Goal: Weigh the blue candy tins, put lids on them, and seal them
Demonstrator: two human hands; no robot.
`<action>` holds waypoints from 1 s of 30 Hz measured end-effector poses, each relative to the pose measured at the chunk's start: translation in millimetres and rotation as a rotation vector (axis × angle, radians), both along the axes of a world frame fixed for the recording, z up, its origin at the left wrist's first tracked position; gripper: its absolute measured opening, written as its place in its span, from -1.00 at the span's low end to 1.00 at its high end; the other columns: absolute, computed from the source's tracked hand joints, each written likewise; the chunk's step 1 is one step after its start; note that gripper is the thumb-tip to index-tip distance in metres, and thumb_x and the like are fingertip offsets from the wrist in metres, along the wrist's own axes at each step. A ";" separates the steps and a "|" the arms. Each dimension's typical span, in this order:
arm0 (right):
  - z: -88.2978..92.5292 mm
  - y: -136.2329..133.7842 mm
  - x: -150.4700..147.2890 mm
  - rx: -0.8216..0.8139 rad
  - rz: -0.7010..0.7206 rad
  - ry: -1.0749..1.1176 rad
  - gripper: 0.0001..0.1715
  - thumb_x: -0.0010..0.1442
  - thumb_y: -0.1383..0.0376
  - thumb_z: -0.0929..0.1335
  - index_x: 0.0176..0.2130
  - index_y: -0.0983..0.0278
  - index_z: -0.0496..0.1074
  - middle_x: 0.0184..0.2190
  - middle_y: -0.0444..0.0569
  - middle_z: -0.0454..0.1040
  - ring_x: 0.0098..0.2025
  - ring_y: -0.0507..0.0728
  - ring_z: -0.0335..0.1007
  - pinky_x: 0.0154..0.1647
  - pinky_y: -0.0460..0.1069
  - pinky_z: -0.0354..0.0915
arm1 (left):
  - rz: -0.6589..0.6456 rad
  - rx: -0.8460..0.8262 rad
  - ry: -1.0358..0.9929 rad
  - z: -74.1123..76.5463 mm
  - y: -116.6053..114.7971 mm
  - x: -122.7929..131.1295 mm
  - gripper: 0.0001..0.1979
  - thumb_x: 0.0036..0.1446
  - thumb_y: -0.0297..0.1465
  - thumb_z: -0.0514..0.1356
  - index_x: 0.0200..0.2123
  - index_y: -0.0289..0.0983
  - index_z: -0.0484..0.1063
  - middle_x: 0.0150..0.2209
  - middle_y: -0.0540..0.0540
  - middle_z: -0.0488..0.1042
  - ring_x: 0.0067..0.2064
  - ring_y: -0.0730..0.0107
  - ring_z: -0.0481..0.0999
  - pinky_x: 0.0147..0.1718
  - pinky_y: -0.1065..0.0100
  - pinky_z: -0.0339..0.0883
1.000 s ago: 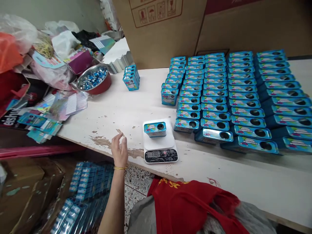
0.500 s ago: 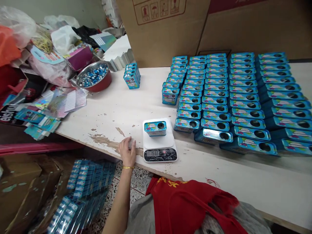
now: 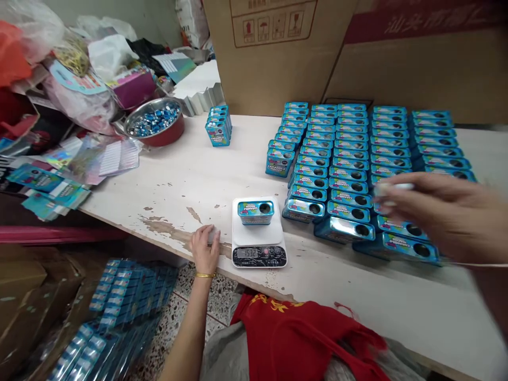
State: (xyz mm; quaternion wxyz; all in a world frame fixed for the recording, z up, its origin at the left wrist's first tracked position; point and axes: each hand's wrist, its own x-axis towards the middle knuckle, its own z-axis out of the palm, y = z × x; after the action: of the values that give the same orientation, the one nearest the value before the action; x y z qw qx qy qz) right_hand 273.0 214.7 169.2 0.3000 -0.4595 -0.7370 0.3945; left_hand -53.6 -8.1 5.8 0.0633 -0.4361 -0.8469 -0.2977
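One small blue tin sits on a white kitchen scale near the table's front edge; the scale's display is lit. My left hand rests on the table edge just left of the scale, fingers curled over a small pale object. My right hand hovers blurred above the near rows of blue tins at the right, fingertips pinching a small whitish thing I cannot make out.
A red metal bowl of blue shiny pieces stands at the back left beside a short stack of tins. Bags, papers and leaflets crowd the left end. Cardboard boxes stand behind. More tins lie on the floor; red cloth lies on my lap.
My left hand came down from the air onto the table edge beside the scale. My right hand has entered from the right over the tins. The scale reading dropped.
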 end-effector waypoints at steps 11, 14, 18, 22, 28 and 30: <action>-18.6 -21.4 -140.5 0.140 0.619 -0.151 -0.79 0.18 0.25 0.32 -0.36 0.28 0.53 -0.45 -0.04 0.49 -0.40 0.06 0.35 -0.38 -0.05 0.23 | 0.002 0.038 -0.029 -2.0 -1.5 -2.4 -0.73 0.22 -0.20 0.09 -0.16 -0.24 0.44 -0.14 -0.15 0.49 -0.04 0.21 0.42 0.00 0.13 0.22; -16.5 -20.1 -140.2 0.133 0.575 -0.114 -0.82 0.15 0.27 0.34 -0.33 0.29 0.54 -0.40 0.00 0.51 -0.32 0.10 0.39 -0.28 -0.02 0.26 | 0.009 0.044 -0.041 -4.2 -3.1 -2.4 -0.73 0.21 -0.21 0.10 -0.17 -0.25 0.44 -0.15 -0.15 0.49 -0.04 0.21 0.42 0.00 0.13 0.22; -5.1 -26.7 -124.3 -0.193 0.497 0.033 -0.76 0.14 0.18 0.36 -0.30 0.31 0.51 -0.51 -0.07 0.45 -0.50 0.02 0.30 -0.47 -0.06 0.22 | -0.045 0.105 -0.108 11.7 0.7 -1.0 -0.75 0.23 -0.23 0.08 -0.16 -0.25 0.42 -0.16 -0.15 0.47 -0.05 0.24 0.43 -0.01 0.15 0.26; -21.6 -49.7 -88.6 -0.823 0.444 0.232 -0.63 0.03 0.08 0.44 -0.29 0.33 0.46 -0.63 -0.17 0.34 -0.63 -0.06 0.18 -0.63 -0.14 0.08 | -0.338 0.121 -0.100 60.8 30.0 6.6 -0.46 0.17 -0.16 0.15 0.17 -0.20 0.19 0.08 -0.24 0.33 0.13 0.16 0.31 0.05 0.14 0.25; -104.8 -92.8 -36.8 -1.243 0.172 0.409 -0.49 -0.12 -0.03 0.49 -0.50 0.34 0.33 -0.64 -0.18 0.32 -0.73 -0.16 0.02 -0.75 -0.18 -0.19 | -0.855 -0.239 0.064 120.0 117.1 9.2 -0.52 0.15 -0.14 0.15 0.10 -0.18 0.27 -0.08 -0.17 0.46 -0.06 0.18 0.45 -0.11 0.18 0.33; -128.5 -100.9 -25.4 -1.269 0.147 0.407 -0.45 -0.15 -0.06 0.49 -0.51 0.33 0.32 -0.66 -0.18 0.32 -0.74 -0.14 0.04 -0.75 -0.18 -0.20 | -0.891 -0.275 0.096 125.2 151.4 2.4 -0.66 0.18 -0.20 0.14 -0.01 -0.20 0.35 -0.17 -0.13 0.49 -0.15 0.23 0.47 -0.17 0.23 0.33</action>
State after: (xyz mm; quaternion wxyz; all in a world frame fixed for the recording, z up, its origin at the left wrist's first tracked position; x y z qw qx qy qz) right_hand 247.6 113.8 40.7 0.0768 -0.4120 -0.3201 0.8496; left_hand -51.2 143.3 131.0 -0.0902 -0.7749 -0.6048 -0.1602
